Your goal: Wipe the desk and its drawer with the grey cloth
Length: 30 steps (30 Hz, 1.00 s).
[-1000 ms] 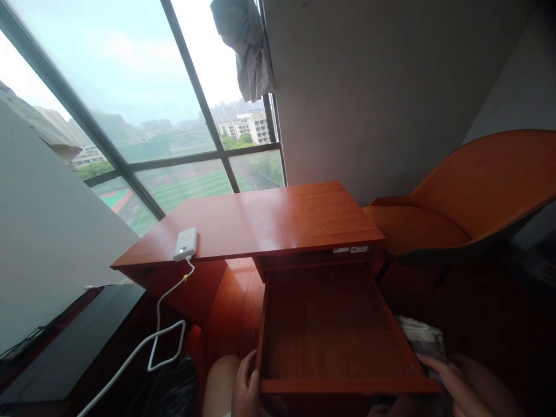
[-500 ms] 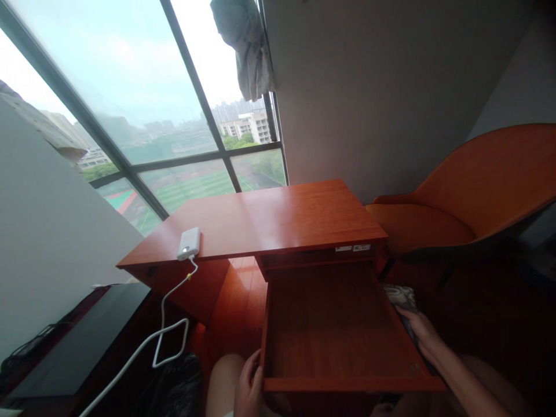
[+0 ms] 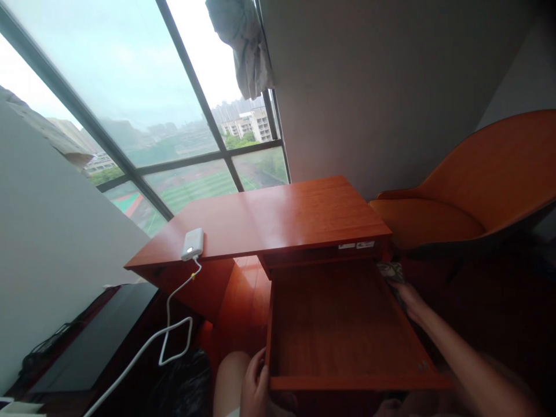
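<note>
A reddish-brown wooden drawer (image 3: pixel 339 324) is pulled out from under the desk (image 3: pixel 278 214), with nothing visible on its bottom. My left hand (image 3: pixel 255 382) grips the drawer's left side wall near the front corner, fingers curled at the wood. Along the outer right side of the drawer, near the desk, my right hand (image 3: pixel 408 298) is closed on a patterned cloth (image 3: pixel 391 272). The cloth touches the drawer's right wall; part of it is hidden behind the hand.
A white power bank (image 3: pixel 192 244) lies on the desk's left part, its white cable (image 3: pixel 167 330) hanging down. An orange chair (image 3: pixel 478 197) stands right. At lower left are a dark panel (image 3: pixel 95 341) and a black bag (image 3: pixel 186 382). Windows are behind.
My right hand has moved with the cloth along the drawer's right side, away from me toward the desk. My left hand stays on the drawer's left wall. The view has shifted slightly.
</note>
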Motion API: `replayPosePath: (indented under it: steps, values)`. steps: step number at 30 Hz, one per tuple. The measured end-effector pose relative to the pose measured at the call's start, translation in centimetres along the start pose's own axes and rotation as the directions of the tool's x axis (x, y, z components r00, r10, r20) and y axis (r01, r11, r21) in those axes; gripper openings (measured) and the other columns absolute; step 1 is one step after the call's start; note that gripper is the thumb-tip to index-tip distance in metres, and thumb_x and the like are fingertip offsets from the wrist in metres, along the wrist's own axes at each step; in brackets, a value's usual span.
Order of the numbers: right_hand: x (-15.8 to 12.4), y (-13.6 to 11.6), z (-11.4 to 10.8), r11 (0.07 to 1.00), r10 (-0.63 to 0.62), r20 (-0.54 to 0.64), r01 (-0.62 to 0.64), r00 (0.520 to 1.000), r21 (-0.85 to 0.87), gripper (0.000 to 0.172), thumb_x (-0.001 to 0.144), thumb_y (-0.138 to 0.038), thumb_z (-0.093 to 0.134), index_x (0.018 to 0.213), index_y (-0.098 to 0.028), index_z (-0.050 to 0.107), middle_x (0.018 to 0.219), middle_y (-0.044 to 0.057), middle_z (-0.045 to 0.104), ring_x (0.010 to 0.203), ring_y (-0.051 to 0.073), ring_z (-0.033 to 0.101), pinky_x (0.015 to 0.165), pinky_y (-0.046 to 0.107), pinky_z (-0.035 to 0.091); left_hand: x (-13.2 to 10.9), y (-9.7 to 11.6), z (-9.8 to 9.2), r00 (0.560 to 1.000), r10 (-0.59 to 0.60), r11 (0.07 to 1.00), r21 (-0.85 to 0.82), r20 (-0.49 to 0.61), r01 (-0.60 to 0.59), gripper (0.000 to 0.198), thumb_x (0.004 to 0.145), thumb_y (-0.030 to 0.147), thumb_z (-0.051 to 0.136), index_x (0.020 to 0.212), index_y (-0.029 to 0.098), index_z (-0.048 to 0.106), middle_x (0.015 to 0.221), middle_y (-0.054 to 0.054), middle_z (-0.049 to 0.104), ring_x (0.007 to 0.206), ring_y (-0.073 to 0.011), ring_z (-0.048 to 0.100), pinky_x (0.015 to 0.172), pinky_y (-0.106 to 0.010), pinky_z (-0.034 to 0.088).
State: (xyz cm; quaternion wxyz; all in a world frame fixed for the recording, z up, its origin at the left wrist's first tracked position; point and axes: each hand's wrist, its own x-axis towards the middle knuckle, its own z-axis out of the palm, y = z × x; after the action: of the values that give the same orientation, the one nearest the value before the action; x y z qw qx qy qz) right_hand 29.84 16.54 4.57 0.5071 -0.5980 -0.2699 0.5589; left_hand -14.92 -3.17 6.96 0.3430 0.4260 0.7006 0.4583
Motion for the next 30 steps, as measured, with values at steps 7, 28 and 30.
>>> replayPosePath:
  steps: [7,28,30]
  values:
    - [-6.6,1.0,-3.5,0.976,0.189,0.075,-0.195,0.979,0.092,0.040,0.063,-0.038,0.074,0.098,-0.019,0.068,0.087,0.004,0.077,0.082,0.026,0.071,0.077,0.036,0.056,0.2,0.5,0.0,0.999,-0.031,0.999,-0.043,0.016,0.031,0.049,0.069,0.051,0.061,0.102,0.015,0.067,0.106,-0.011,0.070,0.108,-0.0321,0.061,0.093,-0.041,0.050]
    - [-15.4,2.5,-8.4,0.882,0.471,-0.077,-0.470,0.879,0.035,0.038,0.061,-0.040,0.073,0.092,-0.020,0.068,0.101,0.008,0.075,0.100,0.027,0.067,0.076,0.031,0.058,-1.3,1.8,-0.3,0.994,-0.086,0.984,-0.151,0.071,0.096,0.072,0.061,0.064,0.068,0.121,0.024,0.061,0.130,-0.008,0.060,0.130,-0.0339,0.044,0.109,-0.043,0.036]
    - [-15.6,2.4,-8.6,0.905,0.423,-0.133,-0.425,0.897,0.015,0.042,0.060,-0.039,0.075,0.096,-0.021,0.067,0.102,0.007,0.075,0.101,0.027,0.067,0.073,0.030,0.058,-1.7,1.9,-0.2,0.992,-0.084,0.985,-0.143,0.094,0.097,0.075,0.061,0.063,0.069,0.125,0.025,0.058,0.131,-0.008,0.059,0.130,-0.0335,0.044,0.109,-0.044,0.035]
